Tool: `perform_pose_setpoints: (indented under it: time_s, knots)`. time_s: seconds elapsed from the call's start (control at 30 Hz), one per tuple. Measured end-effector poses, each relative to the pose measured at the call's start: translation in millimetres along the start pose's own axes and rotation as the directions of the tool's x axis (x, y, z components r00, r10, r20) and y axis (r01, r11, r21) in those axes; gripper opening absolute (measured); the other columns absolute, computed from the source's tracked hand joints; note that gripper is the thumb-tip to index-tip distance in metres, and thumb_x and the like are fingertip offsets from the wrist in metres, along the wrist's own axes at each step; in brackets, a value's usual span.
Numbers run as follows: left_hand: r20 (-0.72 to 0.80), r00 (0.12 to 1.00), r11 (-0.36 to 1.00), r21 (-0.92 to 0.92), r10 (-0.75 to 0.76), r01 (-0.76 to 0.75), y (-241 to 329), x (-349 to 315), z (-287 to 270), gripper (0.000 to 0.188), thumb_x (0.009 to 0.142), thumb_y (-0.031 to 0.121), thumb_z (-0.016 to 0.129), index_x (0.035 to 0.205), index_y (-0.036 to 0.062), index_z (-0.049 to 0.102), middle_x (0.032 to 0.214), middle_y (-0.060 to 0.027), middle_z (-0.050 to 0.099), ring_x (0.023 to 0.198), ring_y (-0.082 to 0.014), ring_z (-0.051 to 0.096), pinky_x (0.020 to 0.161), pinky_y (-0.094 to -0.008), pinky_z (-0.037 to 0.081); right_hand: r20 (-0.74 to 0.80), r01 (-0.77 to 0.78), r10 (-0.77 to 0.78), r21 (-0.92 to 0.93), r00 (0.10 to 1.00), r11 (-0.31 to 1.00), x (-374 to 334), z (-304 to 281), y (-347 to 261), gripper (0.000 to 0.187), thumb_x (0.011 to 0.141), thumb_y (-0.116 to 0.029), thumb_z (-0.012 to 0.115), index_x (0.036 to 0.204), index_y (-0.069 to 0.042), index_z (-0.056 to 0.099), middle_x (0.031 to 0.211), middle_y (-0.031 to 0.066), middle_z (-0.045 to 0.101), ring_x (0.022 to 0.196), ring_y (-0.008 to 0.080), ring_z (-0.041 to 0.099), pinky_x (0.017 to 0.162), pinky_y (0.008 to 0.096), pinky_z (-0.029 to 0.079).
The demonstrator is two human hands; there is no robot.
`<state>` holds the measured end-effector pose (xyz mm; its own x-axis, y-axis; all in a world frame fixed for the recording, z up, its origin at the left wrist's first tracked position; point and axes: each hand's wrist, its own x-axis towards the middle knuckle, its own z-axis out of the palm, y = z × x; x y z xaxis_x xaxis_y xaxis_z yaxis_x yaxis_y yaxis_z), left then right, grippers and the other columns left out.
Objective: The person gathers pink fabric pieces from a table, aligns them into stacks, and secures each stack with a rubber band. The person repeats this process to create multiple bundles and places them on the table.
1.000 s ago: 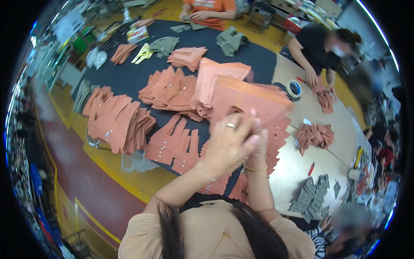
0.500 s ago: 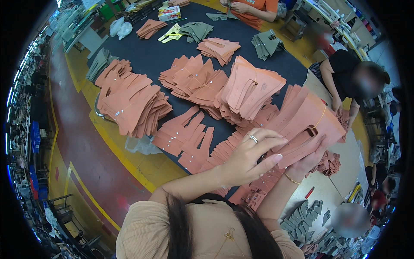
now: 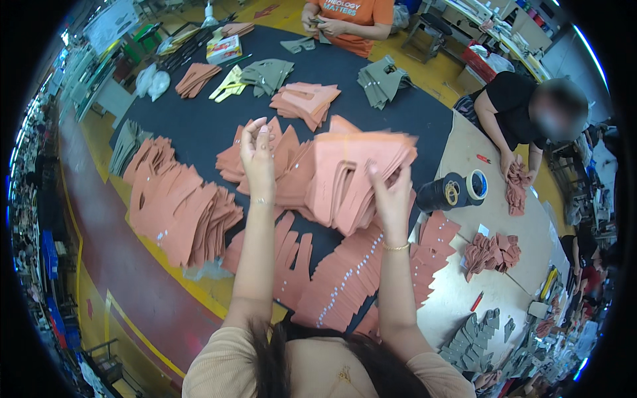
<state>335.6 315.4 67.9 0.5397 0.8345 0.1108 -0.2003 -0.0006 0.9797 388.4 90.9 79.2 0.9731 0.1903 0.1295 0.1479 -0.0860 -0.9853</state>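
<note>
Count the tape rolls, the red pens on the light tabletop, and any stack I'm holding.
Tape rolls: 2, one black, one white
Red pens: 2
Stack of salmon-pink cut pieces in the right hand: 1
Total: 5

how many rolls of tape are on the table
2, side by side at the table's right edge: a black roll and a white-rimmed roll touching it, just right of the right hand gripping the salmon stack. Others may be hidden under piles.
</note>
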Motion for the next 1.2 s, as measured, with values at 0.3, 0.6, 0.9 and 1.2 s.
perform_pose_setpoints:
  time_s: [0.3, 0.6, 0.9, 1.2]
  knots:
    - [0.649, 0.761, 0.451, 0.684, -0.017, -0.573, -156, 147, 81, 0.053, 0.080, 0.022, 0.068, 0.127, 0.0028, 0.054, 0.129, -0.0245, 0.053, 0.115, -0.0358, 0.056, 0.098, -0.0416, 0.045, -0.039, -0.092, 0.089, -0.083, 0.995, 0.992, 2, -6, 29, 0.073, 0.087, -0.029, 0.068, 0.138, 0.006, 0.030, 0.125, 0.0174, 0.045, 0.113, 0.0237, 0.041, 0.100, 0.0381, 0.035]
    - [0.767, 0.580, 0.109, 0.625, -0.274, -0.773, -230, 207, 126, 0.033, 0.081, 0.017, 0.057, 0.110, 0.0029, 0.059, 0.105, -0.0237, 0.064, 0.097, -0.0389, 0.063, 0.084, -0.0474, 0.050, -0.078, -0.149, 0.154, 0.063, 0.985, 0.987, 31, -32, 37, 0.067, 0.092, -0.028, 0.060, 0.141, 0.005, 0.029, 0.128, 0.0155, 0.037, 0.111, 0.0208, 0.047, 0.096, 0.0353, 0.041]
    - [0.813, 0.574, 0.185, 0.582, -0.101, -0.792, -234, 244, 122, 0.029, 0.084, 0.023, 0.054, 0.105, 0.0086, 0.068, 0.095, -0.0192, 0.069, 0.088, -0.0359, 0.067, 0.080, -0.0478, 0.051, 0.007, -0.181, 0.186, 0.252, 0.983, 0.951, 21, -26, 27, 0.069, 0.091, -0.024, 0.061, 0.141, 0.006, 0.023, 0.131, 0.0161, 0.033, 0.116, 0.0225, 0.043, 0.101, 0.0390, 0.036]
    - [0.830, 0.293, 0.752, 0.556, -0.475, -0.354, -190, 197, 116, 0.042, 0.095, 0.035, 0.048, 0.120, 0.0031, 0.059, 0.116, -0.0185, 0.060, 0.106, -0.0298, 0.059, 0.092, -0.0410, 0.045, -0.179, 0.033, -0.073, -0.219, 0.981, 0.975, 19, -24, 41, 0.072, 0.084, -0.036, 0.066, 0.133, 0.006, 0.035, 0.120, 0.0256, 0.044, 0.110, 0.0410, 0.041, 0.098, 0.0480, 0.032]
